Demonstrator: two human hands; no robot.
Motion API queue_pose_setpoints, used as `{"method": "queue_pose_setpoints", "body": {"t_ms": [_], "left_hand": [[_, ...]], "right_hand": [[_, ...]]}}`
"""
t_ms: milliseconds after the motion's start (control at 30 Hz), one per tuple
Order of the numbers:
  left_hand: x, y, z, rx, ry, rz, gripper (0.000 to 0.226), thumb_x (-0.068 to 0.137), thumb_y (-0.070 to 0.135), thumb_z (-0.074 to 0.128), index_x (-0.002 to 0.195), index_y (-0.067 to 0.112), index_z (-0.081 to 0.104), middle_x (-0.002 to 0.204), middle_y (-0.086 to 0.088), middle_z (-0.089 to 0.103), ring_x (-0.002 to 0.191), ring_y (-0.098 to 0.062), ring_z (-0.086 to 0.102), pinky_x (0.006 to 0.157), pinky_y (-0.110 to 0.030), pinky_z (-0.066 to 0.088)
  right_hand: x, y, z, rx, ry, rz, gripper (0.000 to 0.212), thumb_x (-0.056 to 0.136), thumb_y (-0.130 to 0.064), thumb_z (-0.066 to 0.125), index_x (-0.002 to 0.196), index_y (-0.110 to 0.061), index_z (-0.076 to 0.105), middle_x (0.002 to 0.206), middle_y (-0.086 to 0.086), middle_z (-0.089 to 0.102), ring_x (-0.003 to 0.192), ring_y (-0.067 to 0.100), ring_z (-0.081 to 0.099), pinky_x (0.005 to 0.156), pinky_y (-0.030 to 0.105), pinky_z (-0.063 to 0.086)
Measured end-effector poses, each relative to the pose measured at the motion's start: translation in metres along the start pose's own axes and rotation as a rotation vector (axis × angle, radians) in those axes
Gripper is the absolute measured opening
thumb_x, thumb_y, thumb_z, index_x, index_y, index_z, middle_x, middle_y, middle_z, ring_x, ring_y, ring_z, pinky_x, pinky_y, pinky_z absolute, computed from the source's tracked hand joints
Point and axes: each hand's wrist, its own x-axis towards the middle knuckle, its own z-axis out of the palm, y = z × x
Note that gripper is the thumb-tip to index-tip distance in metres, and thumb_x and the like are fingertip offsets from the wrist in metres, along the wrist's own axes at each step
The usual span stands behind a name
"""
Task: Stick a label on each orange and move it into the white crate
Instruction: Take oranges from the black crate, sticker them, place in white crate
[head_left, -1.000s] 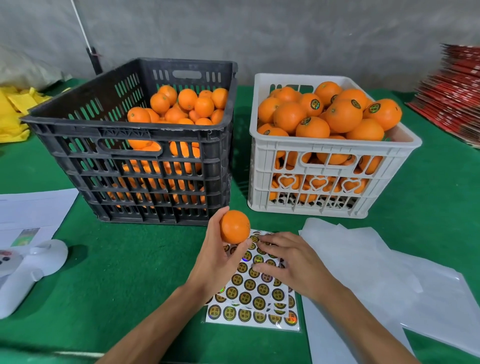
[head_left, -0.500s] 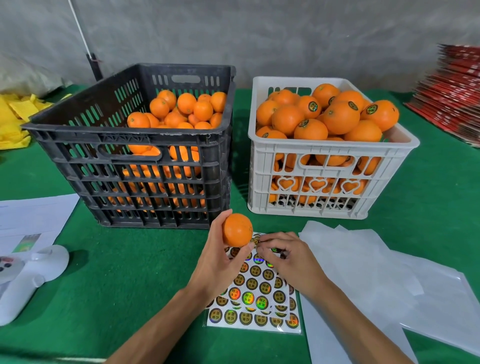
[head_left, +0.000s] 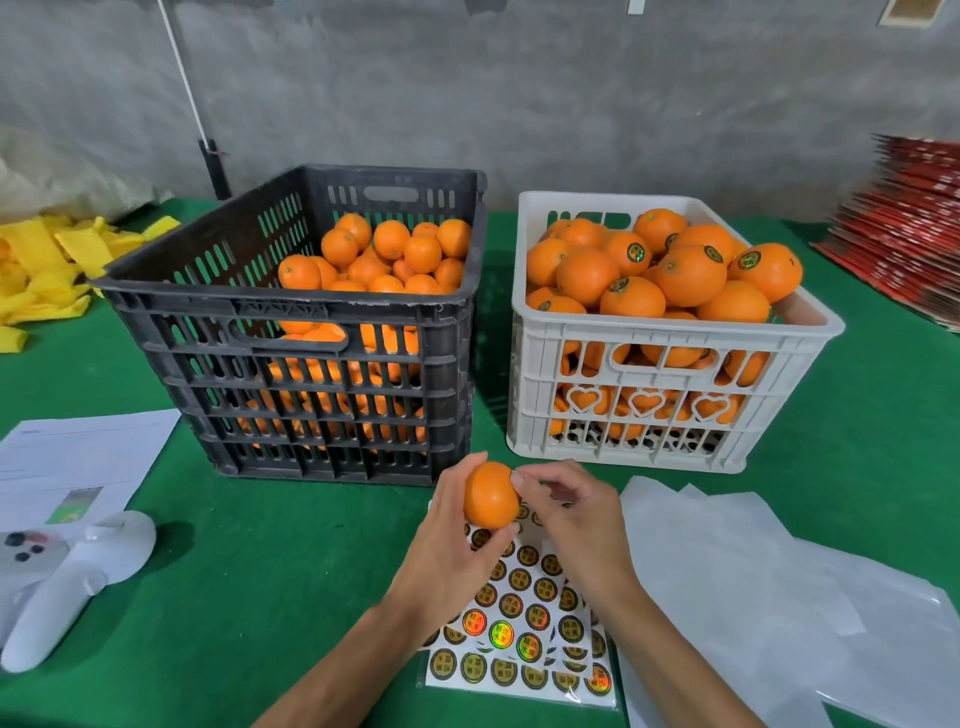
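My left hand (head_left: 451, 545) grips an orange (head_left: 489, 496) above the sheet of round labels (head_left: 524, 618) on the green table. My right hand (head_left: 571, 514) has its fingers curled, and its thumb and forefinger touch the orange's right side; a label between them cannot be made out. Behind stands the white crate (head_left: 670, 332), heaped with labelled oranges (head_left: 691, 275). The black crate (head_left: 291, 306) to its left holds plain oranges (head_left: 395, 254).
Sheets of white paper (head_left: 737, 577) lie right of the label sheet. A white handheld device (head_left: 67, 577) and a printed page (head_left: 72, 462) are at the left, yellow bags (head_left: 47, 270) at the far left, a red stack (head_left: 914, 218) at the far right.
My right hand lifted off the label sheet and came up to the orange's right side. The left hand kept hold of the orange and raised it slightly.
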Motion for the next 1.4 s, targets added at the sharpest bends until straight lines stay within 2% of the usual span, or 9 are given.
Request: {"method": "queue_pose_setpoints", "body": {"t_ms": [167,333,567,667,800,967,1100,1233,1400], "left_hand": [[0.002,-0.004,-0.001,-0.028,-0.006,-0.010,0.080,0.094,0.040,0.077,0.150,0.061,0.024,0.146,0.035,0.035,0.130,0.009,0.048,0.094,-0.002,0.044],[0.004,-0.004,-0.001,-0.049,0.084,0.014,0.083,0.094,0.029,0.079,0.148,0.065,0.027,0.147,0.035,0.032,0.123,0.013,0.051,0.085,-0.004,0.048],[0.047,0.085,-0.026,0.064,0.153,0.307,0.083,0.097,0.024,0.068,0.152,0.064,0.021,0.158,0.034,0.020,0.127,0.022,0.042,0.093,-0.021,0.057],[0.093,0.143,-0.055,0.232,0.157,0.458,0.081,0.097,0.019,0.064,0.161,0.045,0.022,0.166,0.022,0.018,0.133,-0.004,0.052,0.099,-0.034,0.056],[0.160,0.187,-0.096,0.533,0.225,0.567,0.058,0.096,0.023,0.069,0.150,0.022,0.048,0.151,0.004,0.047,0.128,-0.021,0.056,0.102,-0.038,0.050],[0.235,0.155,-0.167,0.600,0.177,0.114,0.043,0.100,0.031,0.066,0.140,0.017,0.057,0.135,-0.008,0.061,0.125,-0.029,0.059,0.100,-0.044,0.050],[0.275,0.104,-0.209,0.664,0.058,-0.147,0.037,0.094,0.025,0.075,0.128,0.015,0.065,0.122,-0.012,0.068,0.118,-0.032,0.064,0.096,-0.039,0.052],[0.307,0.075,-0.213,0.676,-0.236,-0.369,0.049,0.093,0.017,0.078,0.139,0.019,0.062,0.135,-0.016,0.063,0.125,-0.036,0.061,0.092,-0.045,0.056],[0.352,0.065,-0.201,0.984,-0.596,-0.558,0.073,0.092,0.045,0.078,0.155,0.030,0.044,0.154,-0.008,0.049,0.117,-0.031,0.066,0.087,-0.044,0.059]], "right_hand": [[-0.009,-0.001,0.001,-0.001,-0.036,-0.001,0.018,0.087,-0.034,0.081,0.105,-0.031,0.081,0.110,-0.014,0.071,0.108,0.008,0.067,0.096,0.026,0.054],[-0.022,-0.009,0.015,-0.489,-0.086,-0.150,0.065,0.084,-0.066,0.068,0.142,-0.037,0.057,0.131,-0.031,0.048,0.121,-0.003,0.051,0.100,0.016,0.044],[0.014,-0.077,0.007,-0.661,0.228,-0.397,0.085,0.078,-0.052,0.083,0.148,-0.014,0.054,0.139,0.006,0.065,0.121,0.025,0.066,0.096,0.029,0.048],[0.060,-0.128,-0.018,-0.586,0.317,-0.529,0.082,0.089,-0.061,0.062,0.152,-0.011,0.047,0.144,0.008,0.060,0.126,0.019,0.058,0.100,0.027,0.046],[0.135,-0.178,-0.049,-0.657,0.392,-0.559,0.076,0.097,-0.048,0.065,0.157,-0.012,0.036,0.158,0.009,0.045,0.142,0.025,0.046,0.108,0.042,0.047],[0.209,-0.199,-0.070,-0.905,0.332,-0.435,0.067,0.104,-0.047,0.053,0.158,-0.010,0.035,0.167,0.010,0.028,0.145,0.033,0.041,0.105,0.046,0.045],[0.218,-0.179,-0.056,-0.938,0.294,-0.420,0.059,0.104,-0.047,0.051,0.152,-0.012,0.047,0.161,0.008,0.042,0.145,0.027,0.041,0.112,0.043,0.041],[0.219,-0.165,-0.022,-0.943,0.249,-0.480,0.050,0.104,-0.043,0.053,0.143,-0.014,0.059,0.147,0.007,0.059,0.136,0.025,0.052,0.110,0.038,0.042],[0.227,-0.143,-0.005,-0.940,0.190,-0.521,0.048,0.103,-0.043,0.054,0.142,-0.015,0.060,0.144,0.005,0.061,0.137,0.021,0.052,0.117,0.032,0.036]]}}
